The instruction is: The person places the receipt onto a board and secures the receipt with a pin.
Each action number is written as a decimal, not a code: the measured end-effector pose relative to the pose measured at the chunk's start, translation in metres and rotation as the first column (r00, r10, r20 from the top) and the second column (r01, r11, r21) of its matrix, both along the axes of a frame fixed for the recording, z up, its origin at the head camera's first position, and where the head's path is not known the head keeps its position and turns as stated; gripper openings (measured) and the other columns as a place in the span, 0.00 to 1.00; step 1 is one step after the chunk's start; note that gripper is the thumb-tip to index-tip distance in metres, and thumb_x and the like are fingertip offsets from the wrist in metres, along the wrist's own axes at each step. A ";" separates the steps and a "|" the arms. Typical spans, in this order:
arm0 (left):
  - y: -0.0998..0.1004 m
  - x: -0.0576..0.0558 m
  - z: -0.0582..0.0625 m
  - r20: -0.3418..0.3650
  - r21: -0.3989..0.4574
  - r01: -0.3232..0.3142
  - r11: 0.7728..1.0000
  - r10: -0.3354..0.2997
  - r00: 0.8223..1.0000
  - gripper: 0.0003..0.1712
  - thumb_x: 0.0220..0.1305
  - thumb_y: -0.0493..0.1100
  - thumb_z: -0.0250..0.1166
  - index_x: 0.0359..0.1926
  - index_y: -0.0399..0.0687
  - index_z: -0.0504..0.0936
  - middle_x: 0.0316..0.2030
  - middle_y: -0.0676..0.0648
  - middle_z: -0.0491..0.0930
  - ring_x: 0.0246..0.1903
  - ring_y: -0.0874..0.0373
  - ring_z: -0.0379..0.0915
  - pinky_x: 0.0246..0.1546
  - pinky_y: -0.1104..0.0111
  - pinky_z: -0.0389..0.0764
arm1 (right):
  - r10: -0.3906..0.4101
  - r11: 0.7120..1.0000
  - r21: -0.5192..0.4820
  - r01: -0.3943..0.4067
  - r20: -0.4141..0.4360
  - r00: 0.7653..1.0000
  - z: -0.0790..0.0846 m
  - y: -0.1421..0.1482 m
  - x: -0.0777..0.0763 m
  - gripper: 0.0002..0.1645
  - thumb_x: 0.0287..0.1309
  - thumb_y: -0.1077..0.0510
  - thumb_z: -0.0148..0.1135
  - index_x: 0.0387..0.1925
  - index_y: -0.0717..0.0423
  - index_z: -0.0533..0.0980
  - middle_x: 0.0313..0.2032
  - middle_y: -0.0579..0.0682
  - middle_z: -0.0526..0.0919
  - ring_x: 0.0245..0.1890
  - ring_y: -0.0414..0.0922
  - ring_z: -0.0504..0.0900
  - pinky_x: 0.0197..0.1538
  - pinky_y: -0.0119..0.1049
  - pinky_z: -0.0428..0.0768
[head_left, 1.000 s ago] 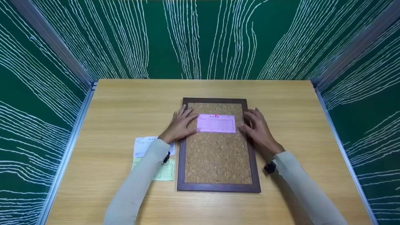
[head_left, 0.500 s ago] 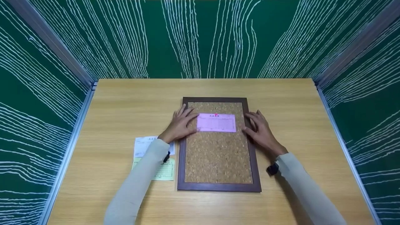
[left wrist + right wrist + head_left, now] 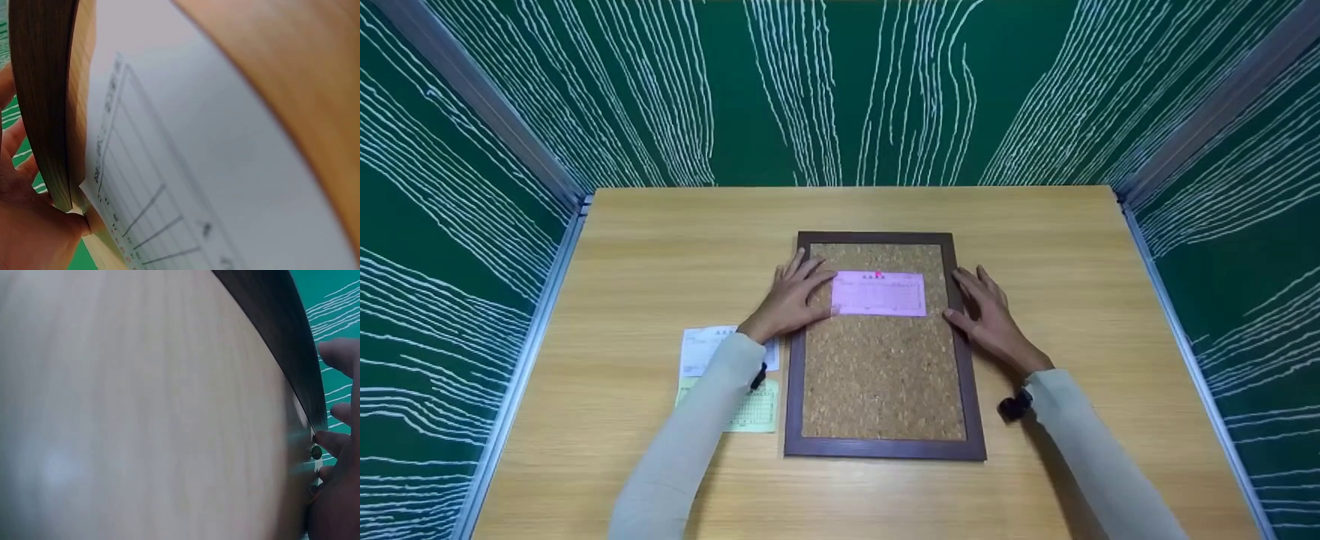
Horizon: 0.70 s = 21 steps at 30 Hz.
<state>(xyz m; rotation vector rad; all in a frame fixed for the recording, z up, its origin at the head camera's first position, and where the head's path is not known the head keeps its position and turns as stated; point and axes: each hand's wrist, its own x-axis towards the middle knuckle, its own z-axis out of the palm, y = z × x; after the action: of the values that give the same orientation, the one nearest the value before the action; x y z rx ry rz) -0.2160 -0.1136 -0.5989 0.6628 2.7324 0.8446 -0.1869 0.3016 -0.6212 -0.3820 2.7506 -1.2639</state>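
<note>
One slip [image 3: 877, 294] is pinned to the board [image 3: 885, 382], two more slips [image 3: 702, 349] [image 3: 757, 412] lie loose at left; both hands [image 3: 790, 300] [image 3: 988, 321] touch the board, fingers relaxed.

Left hand [image 3: 789, 301] lies splayed opposite the right hand [image 3: 991, 321]

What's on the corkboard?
A pink slip with a brighter dot at its top edge; the left hand over the left side, the right hand touching the right. Cork beneath slip and left hand is hidden.

Pale grey sleeves [image 3: 682, 442], long, plain; black wrist cameras [image 3: 1015, 406] (small, boxy)
</note>
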 end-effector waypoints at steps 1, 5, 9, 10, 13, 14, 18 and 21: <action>0.000 0.000 0.000 0.003 -0.002 0.000 1.000 0.000 1.000 0.45 0.72 0.68 0.67 0.83 0.61 0.70 0.88 0.46 0.53 0.88 0.42 0.25 0.82 0.32 0.32 | 0.000 1.000 0.008 0.000 -0.006 1.000 -0.001 0.000 0.000 0.47 0.76 0.46 0.68 0.86 0.54 0.61 0.87 0.61 0.52 0.87 0.67 0.37 0.79 0.80 0.44; 0.000 0.000 0.001 0.012 0.001 -0.002 1.000 0.002 1.000 0.45 0.72 0.68 0.66 0.84 0.61 0.70 0.88 0.46 0.52 0.88 0.42 0.24 0.82 0.32 0.32 | 0.004 0.999 0.037 -0.004 -0.025 1.000 -0.004 0.001 0.000 0.45 0.77 0.45 0.67 0.86 0.54 0.62 0.87 0.60 0.53 0.87 0.68 0.38 0.79 0.80 0.45; -0.001 0.002 0.001 0.014 0.011 -0.004 1.000 0.004 1.000 0.45 0.72 0.68 0.67 0.84 0.61 0.69 0.88 0.46 0.51 0.88 0.42 0.23 0.83 0.33 0.31 | 0.010 0.999 0.052 -0.008 -0.044 0.999 -0.006 0.001 0.001 0.45 0.76 0.46 0.67 0.85 0.54 0.63 0.87 0.60 0.54 0.87 0.69 0.40 0.78 0.80 0.46; -0.001 0.002 0.001 0.013 0.013 -0.005 1.000 0.005 1.000 0.45 0.72 0.68 0.67 0.84 0.61 0.69 0.88 0.46 0.51 0.88 0.42 0.23 0.83 0.34 0.30 | 0.011 0.999 0.053 -0.008 -0.048 0.999 -0.006 0.001 0.001 0.45 0.76 0.46 0.67 0.85 0.53 0.63 0.87 0.60 0.53 0.86 0.69 0.41 0.78 0.80 0.46; -0.001 0.002 0.002 0.018 0.014 -0.005 1.000 0.004 1.000 0.45 0.73 0.68 0.67 0.84 0.61 0.69 0.89 0.46 0.50 0.88 0.42 0.23 0.83 0.35 0.30 | 0.014 0.998 0.054 -0.011 -0.044 0.999 -0.006 0.002 0.001 0.45 0.77 0.46 0.66 0.86 0.52 0.62 0.88 0.62 0.50 0.86 0.70 0.40 0.78 0.80 0.46; -0.002 0.002 0.002 0.020 0.012 -0.003 1.000 0.003 1.000 0.45 0.73 0.68 0.67 0.84 0.61 0.68 0.89 0.46 0.50 0.88 0.43 0.23 0.83 0.35 0.30 | 0.014 0.998 0.055 -0.012 -0.040 0.999 -0.006 0.002 0.001 0.45 0.77 0.46 0.66 0.86 0.52 0.62 0.88 0.62 0.49 0.86 0.71 0.40 0.78 0.81 0.47; -0.002 0.003 0.002 0.025 0.015 0.002 1.000 -0.002 1.000 0.46 0.73 0.68 0.68 0.85 0.61 0.68 0.89 0.46 0.50 0.88 0.43 0.23 0.83 0.35 0.29 | 0.014 0.998 0.064 -0.012 -0.028 1.000 -0.006 0.002 0.002 0.45 0.77 0.45 0.65 0.86 0.51 0.61 0.88 0.65 0.44 0.86 0.72 0.40 0.78 0.81 0.47; -0.002 0.003 0.003 0.035 0.030 -0.001 1.000 0.000 0.999 0.46 0.72 0.68 0.68 0.85 0.61 0.68 0.89 0.47 0.49 0.88 0.44 0.22 0.83 0.36 0.28 | 0.018 0.998 0.067 -0.016 -0.033 0.999 -0.005 0.003 0.003 0.45 0.77 0.46 0.66 0.86 0.52 0.61 0.88 0.66 0.45 0.86 0.72 0.40 0.77 0.81 0.47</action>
<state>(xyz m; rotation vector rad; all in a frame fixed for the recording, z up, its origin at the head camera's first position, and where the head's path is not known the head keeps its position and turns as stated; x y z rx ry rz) -0.2131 -0.1152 -0.5959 0.6470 2.6941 0.8900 -0.1841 0.3046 -0.6266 -0.4239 2.8027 -1.1693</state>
